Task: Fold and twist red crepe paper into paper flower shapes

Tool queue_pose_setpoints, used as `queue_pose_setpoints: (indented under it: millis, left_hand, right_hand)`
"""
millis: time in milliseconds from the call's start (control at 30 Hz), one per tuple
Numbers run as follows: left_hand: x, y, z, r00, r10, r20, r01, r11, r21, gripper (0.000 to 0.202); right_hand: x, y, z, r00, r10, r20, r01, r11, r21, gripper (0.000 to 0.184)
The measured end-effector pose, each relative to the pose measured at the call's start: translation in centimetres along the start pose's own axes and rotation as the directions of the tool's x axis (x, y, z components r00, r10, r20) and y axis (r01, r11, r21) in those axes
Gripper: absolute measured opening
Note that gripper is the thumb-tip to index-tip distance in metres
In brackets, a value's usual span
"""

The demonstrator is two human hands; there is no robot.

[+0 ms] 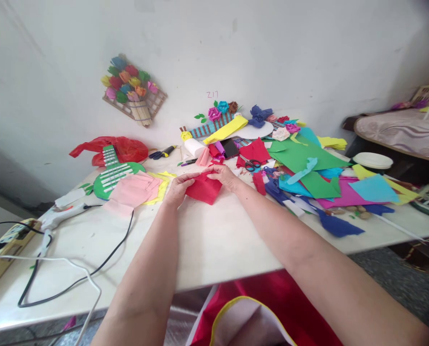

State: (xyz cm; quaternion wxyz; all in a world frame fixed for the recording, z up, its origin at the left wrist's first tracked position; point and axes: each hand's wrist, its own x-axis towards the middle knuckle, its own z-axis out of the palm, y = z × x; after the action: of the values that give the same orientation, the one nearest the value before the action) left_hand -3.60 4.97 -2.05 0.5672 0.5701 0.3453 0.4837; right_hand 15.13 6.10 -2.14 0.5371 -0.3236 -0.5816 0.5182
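Observation:
A piece of red crepe paper [206, 189] is held up over the middle of the table, its upper edge between my two hands. My left hand [180, 187] pinches its left corner. My right hand [222, 177] grips the upper right part, its fingertips reaching toward the left hand. Left of the hands lie pink paper pieces [133, 188] and yellow paper [166, 182]. Scissors with dark handles [251, 165] rest on red paper [256, 151] behind and to the right.
A glue gun [65, 216] with its black cable lies at the left, near a power strip [8, 254]. Green guitar-shaped craft [115, 178] and a red plastic bag [119, 146] sit behind it. Coloured paper, including a green sheet [308, 156], heaps at the right. Paper flowers [128, 79] hang on the wall.

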Motion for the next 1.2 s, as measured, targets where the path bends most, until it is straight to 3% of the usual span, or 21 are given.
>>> queue_pose_setpoints:
  millis: [667, 867, 1200]
  left_hand:
    - [-0.20, 0.50, 0.27, 0.999, -0.027, -0.047, 0.025, 0.999, -0.031, 0.043]
    - [-0.21, 0.62, -0.21, 0.998, -0.063, 0.030, 0.064, 0.997, -0.035, 0.054]
    - [0.02, -0.03, -0.44, 0.998, -0.035, 0.057, 0.034, 0.999, 0.022, 0.053]
  right_hand:
    - [-0.45, -0.74, 0.45, 1.000, -0.002, -0.002, 0.002, 0.990, -0.140, 0.021]
    - [-0.43, -0.77, 0.43, 1.000, -0.013, -0.019, 0.010, 0.990, -0.143, 0.018]
    - [-0.61, -0.76, 0.55, 0.999, 0.032, -0.025, -0.035, 0.993, -0.113, 0.020]
